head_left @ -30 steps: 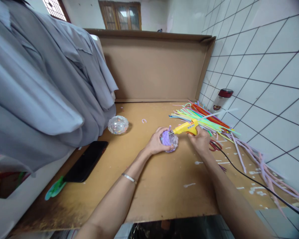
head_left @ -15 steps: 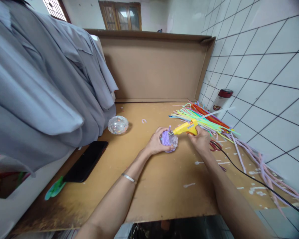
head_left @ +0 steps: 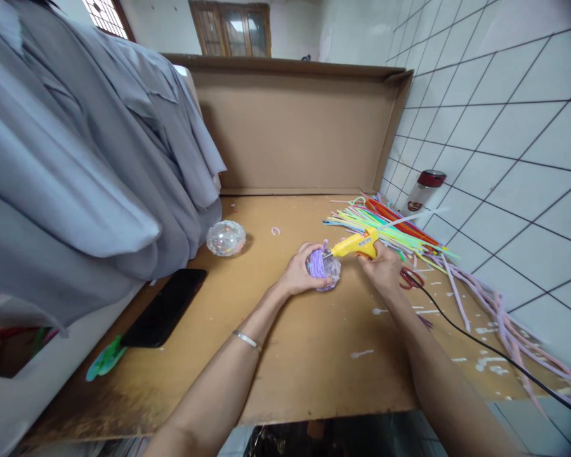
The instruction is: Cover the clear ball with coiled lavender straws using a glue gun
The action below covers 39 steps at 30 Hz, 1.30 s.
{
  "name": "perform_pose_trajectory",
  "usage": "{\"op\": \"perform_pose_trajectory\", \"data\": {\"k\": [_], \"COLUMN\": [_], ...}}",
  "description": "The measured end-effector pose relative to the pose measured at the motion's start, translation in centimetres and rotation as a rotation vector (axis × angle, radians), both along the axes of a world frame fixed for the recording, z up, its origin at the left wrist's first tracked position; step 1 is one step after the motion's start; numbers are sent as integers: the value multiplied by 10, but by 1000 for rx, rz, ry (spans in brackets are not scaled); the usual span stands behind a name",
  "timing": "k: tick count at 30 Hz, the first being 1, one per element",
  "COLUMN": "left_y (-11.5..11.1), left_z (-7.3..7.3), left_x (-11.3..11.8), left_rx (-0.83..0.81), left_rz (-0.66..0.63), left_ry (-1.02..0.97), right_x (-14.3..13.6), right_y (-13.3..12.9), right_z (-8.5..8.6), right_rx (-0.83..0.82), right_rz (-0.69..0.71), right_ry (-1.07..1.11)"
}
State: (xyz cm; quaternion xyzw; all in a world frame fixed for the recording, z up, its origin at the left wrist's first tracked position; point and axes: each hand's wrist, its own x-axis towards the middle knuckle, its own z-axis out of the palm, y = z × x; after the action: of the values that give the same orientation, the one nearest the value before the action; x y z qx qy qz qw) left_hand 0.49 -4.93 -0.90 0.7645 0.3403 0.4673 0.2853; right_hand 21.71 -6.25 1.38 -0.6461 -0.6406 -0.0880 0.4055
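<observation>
My left hand (head_left: 299, 271) is closed around a clear faceted plastic ball (head_left: 333, 271), low over the table. Several rows of lilac pipe cleaner (head_left: 317, 263) wrap its left part, and a short end sticks up at the top. In my right hand (head_left: 383, 270) is a yellow hot glue gun (head_left: 356, 244), its nozzle pointing left at the edge of the lilac rows. A white glue stick (head_left: 402, 219) juts from its back, and a black cord (head_left: 476, 343) trails to the lower right. Whether the nozzle touches the ball I cannot tell.
A second clear ball (head_left: 226, 238) sits on the table (head_left: 304, 355). Colourful pipe cleaners (head_left: 375, 216), red-handled scissors (head_left: 410, 278) and a jar (head_left: 424, 190) lie right. A black phone (head_left: 166, 309) and green item (head_left: 105, 358) are left, beside grey cloth (head_left: 99, 158). Cardboard (head_left: 295, 133) stands behind.
Hardly anything differs. Both hands, the ball and the glue gun keep their places, and the whole view has shifted very slightly.
</observation>
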Motion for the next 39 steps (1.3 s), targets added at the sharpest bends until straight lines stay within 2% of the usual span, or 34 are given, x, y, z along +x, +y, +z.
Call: {"op": "perform_pose_trajectory", "data": {"k": [4, 13, 24, 28, 33, 39], "left_y": [0, 1, 0, 0, -2, -2], "left_z": [0, -1, 0, 0, 2, 1], "left_x": [0, 0, 0, 0, 0, 0], "left_rx": [-7, 5, 2, 17, 11, 9], "left_rz": [3, 6, 9, 8, 18, 10], "left_ry": [8, 6, 9, 7, -3, 0], "right_x": [0, -4, -3, 1, 9, 20], "right_y": [1, 1, 4, 8, 11, 17], "right_z": [-1, -3, -2, -2, -13, -30], "right_rx": [-12, 8, -54, -146, -248, -325], "right_rz": [-58, -96, -111, -158, -279, -296], "right_ry": [26, 6, 52, 63, 12, -161]}}
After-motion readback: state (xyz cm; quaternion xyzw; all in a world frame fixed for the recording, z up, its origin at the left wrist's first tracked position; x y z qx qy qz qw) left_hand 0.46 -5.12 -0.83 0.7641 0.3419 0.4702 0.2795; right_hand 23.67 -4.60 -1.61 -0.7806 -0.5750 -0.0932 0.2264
